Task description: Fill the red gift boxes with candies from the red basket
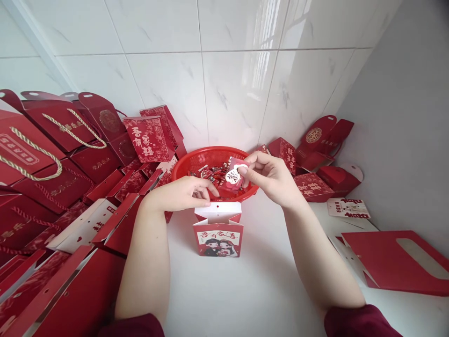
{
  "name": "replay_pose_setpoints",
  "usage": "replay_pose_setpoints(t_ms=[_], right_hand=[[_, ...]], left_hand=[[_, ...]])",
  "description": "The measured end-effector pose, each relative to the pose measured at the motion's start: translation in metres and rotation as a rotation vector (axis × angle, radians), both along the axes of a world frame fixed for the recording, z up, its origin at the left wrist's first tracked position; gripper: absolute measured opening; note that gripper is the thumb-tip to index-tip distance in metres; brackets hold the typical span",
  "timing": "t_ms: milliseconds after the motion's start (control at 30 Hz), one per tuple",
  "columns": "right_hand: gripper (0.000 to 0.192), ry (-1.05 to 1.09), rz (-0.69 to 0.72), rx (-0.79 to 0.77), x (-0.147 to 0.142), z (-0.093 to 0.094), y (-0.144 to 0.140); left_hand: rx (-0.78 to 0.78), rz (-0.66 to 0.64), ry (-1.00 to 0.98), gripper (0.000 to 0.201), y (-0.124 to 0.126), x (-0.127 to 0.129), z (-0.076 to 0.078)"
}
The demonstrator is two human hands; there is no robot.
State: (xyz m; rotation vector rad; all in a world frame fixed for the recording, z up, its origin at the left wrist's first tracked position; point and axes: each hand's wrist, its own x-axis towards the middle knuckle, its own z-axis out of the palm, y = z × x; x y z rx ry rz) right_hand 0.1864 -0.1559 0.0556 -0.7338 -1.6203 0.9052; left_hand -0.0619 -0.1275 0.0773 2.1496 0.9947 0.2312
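From my remote seat I look through the head view, where red bags with rope handles [30, 152] crowd the far left, with a floral red box [147, 140] leaning toward the tiled wall [157, 79] beyond them. My left hand [187, 193] has its fingers half curled by the upright flap of a small carton [218, 241] printed with a cartoon couple; I cannot tell whether it grips that flap. The carton stands upright on the white table [270, 276], in front of a red basket [186, 161] of small wrapped pieces [215, 172]. My right hand [268, 175] pinches a red packet [234, 175] with a white label, above the basket. Farther right I see more red boxes [314, 186], a printed card [348, 208] and a large red carton [389, 260] lying on the table
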Motion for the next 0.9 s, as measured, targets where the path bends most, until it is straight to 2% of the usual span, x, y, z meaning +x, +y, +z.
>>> replay_pose_setpoints(t_ms=[67,167,233,300,433,567,633,700,800,900], right_hand=[[0.023,-0.091,0.038,0.018,-0.001,0.001,-0.006],[0.012,-0.389,0.104,0.113,-0.004,0.001,-0.013],[0.009,-0.616,0.143,0.183,-0.008,-0.001,-0.016],[0.012,-0.751,0.14,0.217,-0.011,-0.003,-0.017],[0.015,-0.801,0.098,0.223,-0.01,-0.004,-0.018],[0.015,-0.813,0.074,0.159,-0.001,-0.002,-0.017],[0.018,-0.82,0.042,0.137,0.002,-0.004,-0.011],[0.021,-0.843,-0.01,0.113,0.003,-0.011,0.001],[0.025,-0.943,-0.078,0.034,0.001,-0.028,0.026],[0.03,-1.041,-0.064,-0.014,-0.003,-0.045,0.049]], left_hand=[[-0.021,0.006,-0.017,0.027,0.001,0.0,-0.002],[-0.028,0.002,-0.079,0.024,0.001,0.002,-0.003],[-0.037,0.0,-0.047,0.026,0.001,0.003,-0.002],[-0.051,-0.002,0.018,0.031,0.001,0.004,-0.001],[-0.023,0.041,0.071,0.033,0.002,0.0,0.0],[0.159,0.261,-0.113,0.029,0.015,-0.014,-0.007],[0.28,0.394,-0.191,0.03,0.029,-0.02,-0.012],[0.357,0.492,-0.15,0.032,0.051,-0.021,-0.016],[0.358,0.524,0.09,0.031,0.094,-0.009,-0.019],[0.323,0.522,0.242,0.027,0.134,0.011,-0.024]])
